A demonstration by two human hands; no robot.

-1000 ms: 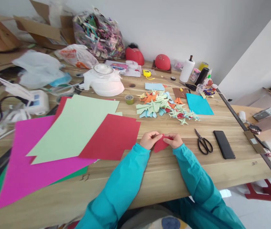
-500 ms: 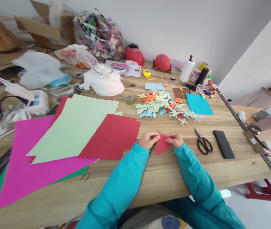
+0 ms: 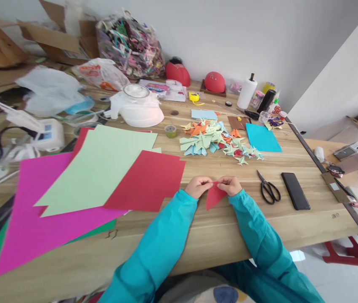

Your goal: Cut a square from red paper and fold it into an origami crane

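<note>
A small folded piece of red paper (image 3: 214, 198) is held up by its top edge between both hands, just over the table. My left hand (image 3: 199, 186) pinches its upper left corner with thumb and finger. On the other side, my right hand (image 3: 230, 185) pinches the top edge, the fingertips of both hands nearly meeting. Left of my hands lie sheets of red paper (image 3: 147, 181) and light green paper (image 3: 99, 168). Beyond them is a pile of folded paper stars (image 3: 208, 136) in green, orange, blue and red.
Black-handled scissors (image 3: 269, 191) and a black phone (image 3: 295, 190) lie to the right. A blue sheet (image 3: 263, 137) is behind them. A tape roll (image 3: 170, 131) stands near the pile. Bags, cables and a white router (image 3: 52, 134) crowd the left.
My right hand has shifted slightly left, bringing the fingertips closer together along the paper's top edge. The red paper hangs slightly lower.
</note>
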